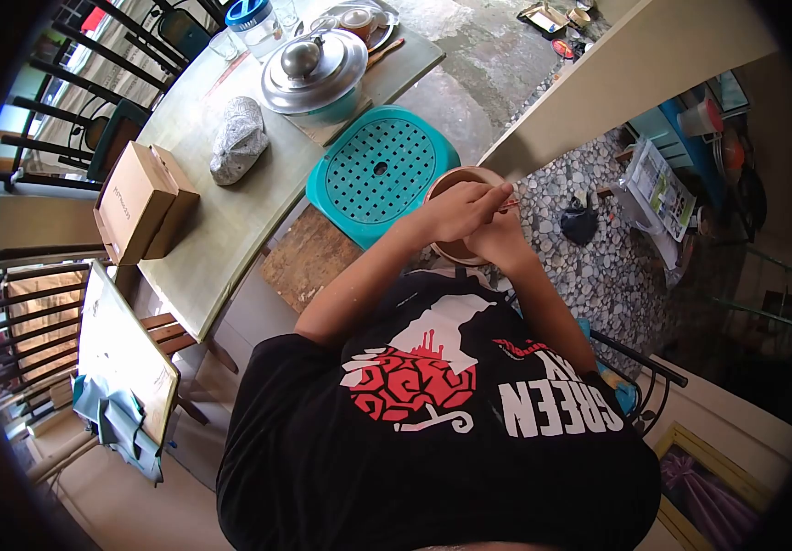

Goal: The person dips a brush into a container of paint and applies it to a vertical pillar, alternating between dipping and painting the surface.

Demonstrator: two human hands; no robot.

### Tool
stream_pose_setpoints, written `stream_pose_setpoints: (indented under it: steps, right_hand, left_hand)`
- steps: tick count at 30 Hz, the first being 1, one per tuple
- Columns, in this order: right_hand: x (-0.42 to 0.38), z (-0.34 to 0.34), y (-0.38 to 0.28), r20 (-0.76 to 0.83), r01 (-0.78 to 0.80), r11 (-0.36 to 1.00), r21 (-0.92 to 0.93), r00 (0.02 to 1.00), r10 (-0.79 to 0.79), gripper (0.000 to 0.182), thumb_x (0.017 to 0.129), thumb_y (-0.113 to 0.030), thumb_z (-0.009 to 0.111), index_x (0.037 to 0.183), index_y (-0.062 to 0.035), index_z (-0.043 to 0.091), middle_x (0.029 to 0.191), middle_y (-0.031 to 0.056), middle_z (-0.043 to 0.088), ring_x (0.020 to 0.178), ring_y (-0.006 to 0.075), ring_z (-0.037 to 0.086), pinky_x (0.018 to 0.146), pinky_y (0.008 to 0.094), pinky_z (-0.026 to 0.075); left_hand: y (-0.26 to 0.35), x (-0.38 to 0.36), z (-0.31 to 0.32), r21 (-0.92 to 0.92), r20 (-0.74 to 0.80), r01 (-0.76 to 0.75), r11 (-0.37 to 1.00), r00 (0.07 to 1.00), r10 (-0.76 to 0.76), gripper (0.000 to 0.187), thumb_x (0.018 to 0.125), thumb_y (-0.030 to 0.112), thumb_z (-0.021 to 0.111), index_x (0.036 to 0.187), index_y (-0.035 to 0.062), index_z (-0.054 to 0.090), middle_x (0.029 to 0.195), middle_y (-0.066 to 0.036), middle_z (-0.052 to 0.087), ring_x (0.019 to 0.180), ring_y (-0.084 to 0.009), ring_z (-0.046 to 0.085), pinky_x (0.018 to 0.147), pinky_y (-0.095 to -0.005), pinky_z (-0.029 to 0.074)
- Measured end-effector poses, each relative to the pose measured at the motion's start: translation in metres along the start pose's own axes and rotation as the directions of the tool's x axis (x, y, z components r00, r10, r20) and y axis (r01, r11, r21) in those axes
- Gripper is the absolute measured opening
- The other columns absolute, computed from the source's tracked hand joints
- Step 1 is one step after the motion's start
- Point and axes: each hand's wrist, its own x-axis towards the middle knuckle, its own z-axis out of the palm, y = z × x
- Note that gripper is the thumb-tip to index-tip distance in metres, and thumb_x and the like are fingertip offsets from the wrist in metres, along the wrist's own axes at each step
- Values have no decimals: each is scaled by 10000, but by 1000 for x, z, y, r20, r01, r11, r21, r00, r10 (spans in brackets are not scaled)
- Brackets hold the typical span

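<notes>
My two hands meet above a round brown bowl, covering much of its mouth. My left hand lies across the top, its fingers held together and pointing right. Partly behind it, my right hand is closed, with most of its fingers hidden. A thin reddish thing pokes out at the fingertips; I cannot tell what it is. Just left of the bowl stands a teal plastic stool with a perforated top, close to my left wrist.
A long table carries a lidded metal pot, a silvery wrapped bundle, a cardboard box and a blue-lidded jar. Right of the bowl is a pebble-patterned floor with a dark cloth-like item. A pale panel edge juts in from the upper right.
</notes>
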Motion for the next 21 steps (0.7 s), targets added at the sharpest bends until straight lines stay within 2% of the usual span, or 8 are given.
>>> stream_pose_setpoints:
  steps: [1,3,5,7,9,10,13,21]
  right_hand:
    - [1,-13,-3,206,56,986,-159,978,-22,193,756,-221,563,763,-42,631,693,129,630,635,314,614,735,428,474]
    - [2,-43,-15,208,-28,998,-56,977,39,180,756,-222,570,759,-51,628,687,131,625,628,321,607,683,423,482]
    - [-5,-54,-16,208,-125,991,43,972,113,168,756,-223,577,754,-61,624,682,133,619,621,329,601,631,418,490]
    - [-18,-51,-9,101,-194,962,191,979,177,179,761,-245,583,738,-70,612,661,138,604,626,336,596,558,410,485]
    - [-32,-44,-7,32,-213,935,282,976,213,160,758,-221,591,742,-62,605,654,146,593,636,341,597,565,413,479]
    - [-36,-42,-12,-42,-247,893,375,958,282,145,755,-204,592,759,-60,608,673,153,599,649,338,603,574,406,482]
    - [-61,-31,-12,-120,-314,785,534,891,439,132,771,-155,577,824,-40,616,725,159,623,674,310,630,590,365,492]
    - [-101,-8,15,120,-427,282,859,704,700,173,843,-142,522,851,1,619,629,31,594,561,96,550,534,234,440]
  left_hand:
    - [-3,1,0,82,3,-67,994,998,67,394,942,308,318,1029,-27,508,813,-146,566,762,-254,542,689,-349,434]
    - [0,4,-1,164,23,-147,975,989,145,340,928,197,330,1155,-31,441,868,-220,567,815,-364,566,697,-414,440]
    - [10,5,0,-95,7,99,991,995,-99,341,947,219,307,1072,-44,484,883,-212,573,807,-348,570,696,-399,442]
    - [5,4,9,-19,22,43,999,999,-42,377,960,261,296,1013,-47,508,887,-194,581,802,-328,573,702,-379,443]
    - [-27,5,31,-421,-55,45,906,996,-75,404,962,367,344,958,18,548,776,-13,529,696,-80,489,644,-237,413]
    - [-34,1,36,-379,-78,14,925,996,-47,352,962,348,362,1009,40,526,802,18,514,654,-53,457,585,-213,381]
    - [-16,-13,36,-444,2,290,848,947,-322,341,962,349,361,1013,57,529,787,31,487,630,-38,438,536,-191,350]
    - [-22,-24,47,-589,75,361,723,915,-396,330,971,355,316,1009,82,496,680,66,370,523,-19,288,447,-176,224]
